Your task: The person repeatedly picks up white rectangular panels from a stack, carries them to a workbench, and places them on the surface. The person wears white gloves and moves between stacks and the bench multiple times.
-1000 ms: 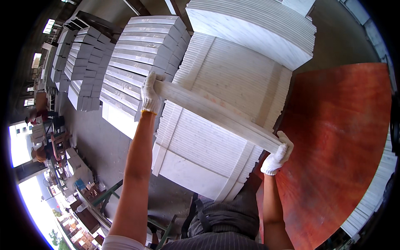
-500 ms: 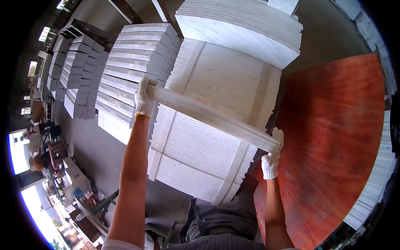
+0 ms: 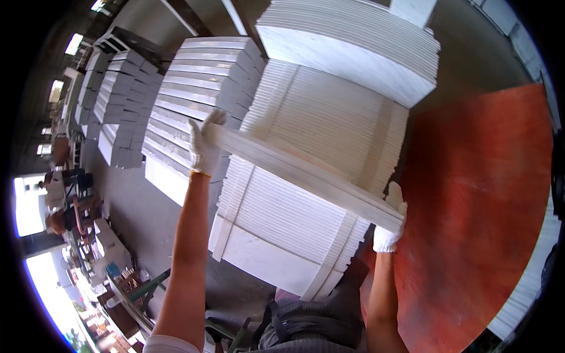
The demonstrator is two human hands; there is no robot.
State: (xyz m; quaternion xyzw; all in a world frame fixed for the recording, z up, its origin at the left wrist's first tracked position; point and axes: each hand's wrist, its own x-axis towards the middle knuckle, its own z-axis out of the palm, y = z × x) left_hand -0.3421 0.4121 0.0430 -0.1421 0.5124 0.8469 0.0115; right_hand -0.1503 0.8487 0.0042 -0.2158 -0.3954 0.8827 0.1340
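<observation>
left fingers: gloved, curled tight round the far-left end of the board (image 3: 300,170), thumb side up. The left hand (image 3: 205,147) is clamped on it, arm stretched right out.
right fingers: also gloved, wrapped round the board's near-right end; the right hand (image 3: 389,226) grips from the end and underside, fingertips poking up past the edge.
board: long white slab, held flat-ish and slanting from upper left down to lower right, in the air above the stack (image 3: 306,194). Looks clear of it, though I can't tell if the right end brushes the top.
stack: white boards piled on edge, strapped by a couple of pale cross battens, right below the hands.
around it: another pile (image 3: 194,94) just left, a bigger one (image 3: 353,53) behind, more rows further left. Red sheet (image 3: 482,217) on the floor to the right.
how far along: my guess is mid-carry. The board is up and fully in hand, not resting anywhere yet, so setting it down is the bit left. Loads of boards are already piled.
</observation>
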